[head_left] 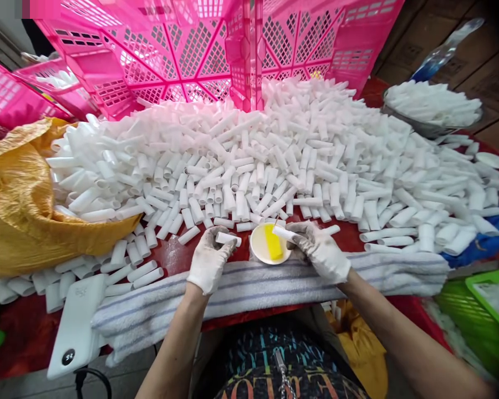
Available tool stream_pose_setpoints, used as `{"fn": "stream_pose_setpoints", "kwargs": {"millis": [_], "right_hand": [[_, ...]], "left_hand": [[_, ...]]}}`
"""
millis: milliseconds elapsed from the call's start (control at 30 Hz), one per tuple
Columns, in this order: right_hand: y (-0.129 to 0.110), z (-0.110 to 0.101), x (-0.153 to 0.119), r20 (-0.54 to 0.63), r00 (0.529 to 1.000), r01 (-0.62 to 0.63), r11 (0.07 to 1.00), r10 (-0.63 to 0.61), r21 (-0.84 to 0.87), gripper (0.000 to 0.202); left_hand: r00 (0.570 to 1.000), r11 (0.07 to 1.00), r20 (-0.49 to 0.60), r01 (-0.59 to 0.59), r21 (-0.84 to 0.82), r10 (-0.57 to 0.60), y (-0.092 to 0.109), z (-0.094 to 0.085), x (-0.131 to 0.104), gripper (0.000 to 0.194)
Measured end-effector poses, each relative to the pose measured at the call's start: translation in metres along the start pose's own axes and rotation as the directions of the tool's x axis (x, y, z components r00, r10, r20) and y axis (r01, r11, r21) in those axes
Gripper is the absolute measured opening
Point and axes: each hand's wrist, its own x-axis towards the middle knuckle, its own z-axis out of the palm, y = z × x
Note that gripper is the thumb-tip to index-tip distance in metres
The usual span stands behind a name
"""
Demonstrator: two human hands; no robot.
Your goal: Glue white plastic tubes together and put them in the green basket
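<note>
My left hand [211,259], in a white glove with grey-stained fingers, is closed on a short white tube [228,239] lying roughly level. My right hand [318,249], gloved the same way, pinches another white tube [283,233] above the right side of a small round white dish [255,244]. A yellow block [273,246] lies in that dish, between my hands. A large heap of similar white tubes [241,166] spreads just beyond both hands. Under my wrists runs a folded striped towel [249,282] along the table's front edge.
Pink baskets [183,50] stand behind the heap. On the left are a yellow sack [20,194] and a white power bank [77,327] with a cable. A bowl of tubes [430,130] sits at the back right, above a green basket [466,305] at lower right.
</note>
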Motion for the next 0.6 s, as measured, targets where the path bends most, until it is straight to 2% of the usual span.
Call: {"fn": "stream_pose_setpoints", "kwargs": {"millis": [67, 167, 267, 367, 500, 600], "right_hand": [[0.001, 0.005, 0.005, -0.044, 0.999, 0.011, 1.0, -0.012, -0.015, 0.061], [0.008, 0.008, 0.011, -0.083, 0.984, 0.148, 0.984, -0.156, -0.101, 0.048], [0.021, 0.005, 0.012, -0.048, 0.942, 0.326, 0.941, -0.332, -0.091, 0.035], [0.031, -0.002, 0.009, -0.028, 0.9, 0.434, 0.899, -0.436, -0.059, 0.029], [0.026, -0.005, 0.006, -0.011, 0.905, 0.422, 0.902, -0.425, -0.094, 0.03], [0.019, -0.004, 0.004, 0.086, 0.946, 0.319, 0.944, -0.311, -0.089, 0.035]], "left_hand": [[1.0, 1.0, 0.008, -0.004, 0.027, 0.004, 0.0, 0.002, -0.003, 0.043], [1.0, 0.998, 0.017, -0.025, 0.052, 0.024, 0.001, 0.002, -0.007, 0.037], [0.999, 0.999, 0.033, -0.006, 0.042, 0.005, 0.001, 0.0, -0.008, 0.04], [0.999, 0.999, 0.041, 0.004, 0.045, -0.006, 0.0, -0.002, -0.008, 0.044], [0.999, 1.0, 0.042, 0.026, 0.005, -0.026, 0.003, 0.001, -0.011, 0.045], [0.997, 0.999, 0.061, 0.045, -0.03, -0.043, 0.006, 0.005, -0.013, 0.045]]}}
